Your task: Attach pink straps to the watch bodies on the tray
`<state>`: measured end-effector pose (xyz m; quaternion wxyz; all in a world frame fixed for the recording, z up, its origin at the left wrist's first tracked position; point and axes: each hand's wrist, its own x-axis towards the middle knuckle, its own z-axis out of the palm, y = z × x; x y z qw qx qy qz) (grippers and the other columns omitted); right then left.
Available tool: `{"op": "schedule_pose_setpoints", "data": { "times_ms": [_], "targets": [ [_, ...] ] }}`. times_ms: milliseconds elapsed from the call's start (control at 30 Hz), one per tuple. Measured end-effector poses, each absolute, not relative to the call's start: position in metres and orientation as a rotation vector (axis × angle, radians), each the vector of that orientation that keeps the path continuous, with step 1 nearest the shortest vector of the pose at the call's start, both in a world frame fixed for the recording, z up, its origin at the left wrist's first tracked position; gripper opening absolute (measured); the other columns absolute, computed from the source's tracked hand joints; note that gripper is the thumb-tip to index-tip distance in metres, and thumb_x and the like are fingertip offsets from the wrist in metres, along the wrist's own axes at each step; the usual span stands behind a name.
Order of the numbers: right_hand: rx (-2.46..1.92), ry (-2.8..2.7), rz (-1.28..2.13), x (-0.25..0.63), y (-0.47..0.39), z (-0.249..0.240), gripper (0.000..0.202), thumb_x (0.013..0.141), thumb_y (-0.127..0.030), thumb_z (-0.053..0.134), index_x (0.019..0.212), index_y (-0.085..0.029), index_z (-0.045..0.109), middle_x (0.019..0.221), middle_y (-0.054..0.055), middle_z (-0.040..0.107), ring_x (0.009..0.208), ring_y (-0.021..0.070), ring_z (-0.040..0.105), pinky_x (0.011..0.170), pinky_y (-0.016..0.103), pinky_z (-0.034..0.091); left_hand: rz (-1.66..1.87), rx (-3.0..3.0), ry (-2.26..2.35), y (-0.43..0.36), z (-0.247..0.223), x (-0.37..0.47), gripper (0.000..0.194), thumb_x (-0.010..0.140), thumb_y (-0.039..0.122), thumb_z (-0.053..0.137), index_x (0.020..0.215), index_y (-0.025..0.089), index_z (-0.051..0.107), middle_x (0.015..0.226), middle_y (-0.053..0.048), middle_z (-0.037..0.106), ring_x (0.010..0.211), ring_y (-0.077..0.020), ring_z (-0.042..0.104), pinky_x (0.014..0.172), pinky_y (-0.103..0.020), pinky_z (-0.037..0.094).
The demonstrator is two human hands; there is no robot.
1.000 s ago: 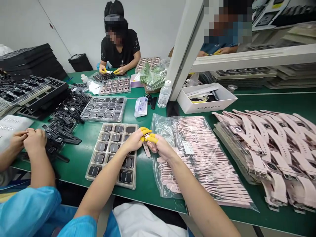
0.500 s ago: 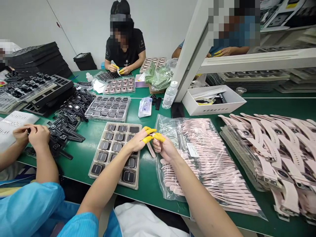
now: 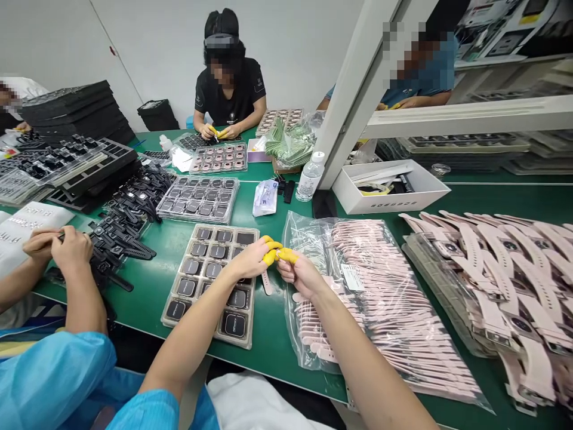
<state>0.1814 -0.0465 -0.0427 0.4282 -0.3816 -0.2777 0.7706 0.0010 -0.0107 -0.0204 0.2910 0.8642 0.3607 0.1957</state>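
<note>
My left hand [image 3: 256,257] and my right hand [image 3: 299,270] meet above the table, both with yellow finger covers and closed fingertips. A pale pink watch strap [image 3: 267,282] with holes hangs down from between them. Its upper end and whatever it joins are hidden by my fingers. Under my left forearm lies a clear tray [image 3: 168,313] of square black watch faces in film. Below my right wrist is a clear plastic bag [image 3: 292,346] packed with rows of pink straps [image 3: 394,310].
Pink-strapped watches [image 3: 514,280] are heaped on stacked trays at right. A white box [image 3: 403,203], a bottle [image 3: 310,177] and a small packet [image 3: 265,197] stand behind. Co-workers sit opposite and at left, where a person's hands [image 3: 60,248] work beside black watches [image 3: 120,233].
My fingers have closed in more tightly together, and the pink strap now hangs straighter and a little further left. The view has shifted slightly.
</note>
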Motion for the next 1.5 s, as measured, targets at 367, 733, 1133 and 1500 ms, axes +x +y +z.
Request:
{"op": "schedule_pose_setpoints", "data": {
  "times_ms": [367, 733, 1133, 1500],
  "targets": [
    [-0.899, -0.662, 1.937, 0.182, -0.046, -0.041, 0.040, 0.073, -0.041, 0.083, 0.072, -0.022, 0.048, 0.052, -0.008, 0.041, 0.042, 0.0046, 0.026, 0.039, 0.019, 0.017, 0.501, 2.382, 0.998, -0.013, -0.017, 0.000, 0.039, 0.101, 0.024, 0.043, 0.135, 0.018, 0.061, 0.123, -0.010, 0.062, 0.115, -0.0225, 0.063, 0.108, -0.038, 0.054],
    [-0.976, -0.718, 1.935, 0.182, -0.048, -0.044, 0.038, 0.074, -0.038, 0.080, 0.072, -0.022, 0.045, 0.052, -0.009, 0.039, 0.043, 0.0044, 0.024, 0.040, 0.018, 0.016, 0.349, 2.483, 1.039, -0.014, -0.016, 0.003, 0.037, 0.098, 0.020, 0.043, 0.129, 0.014, 0.062, 0.119, -0.012, 0.063, 0.113, -0.0249, 0.064, 0.105, -0.039, 0.055],
    [-0.881, -0.655, 1.962, 0.181, -0.048, -0.039, 0.042, 0.075, -0.040, 0.083, 0.070, -0.022, 0.045, 0.052, -0.009, 0.034, 0.043, 0.0052, 0.021, 0.039, 0.019, 0.016, 0.487, 2.349, 0.967, -0.014, -0.014, 0.002, 0.037, 0.104, 0.026, 0.038, 0.132, 0.019, 0.062, 0.123, -0.011, 0.062, 0.117, -0.0235, 0.063, 0.109, -0.039, 0.053],
    [-1.254, -1.065, 1.520, 0.183, -0.051, -0.049, 0.053, 0.074, -0.072, 0.077, 0.081, -0.025, 0.055, 0.056, -0.004, 0.048, 0.046, 0.0110, 0.038, 0.040, 0.023, 0.033, 0.661, 2.114, 1.119, -0.010, -0.027, 0.000, 0.048, 0.102, 0.025, 0.051, 0.149, 0.016, 0.050, 0.142, -0.015, 0.066, 0.132, -0.0252, 0.064, 0.113, -0.039, 0.052]
  ]
}}
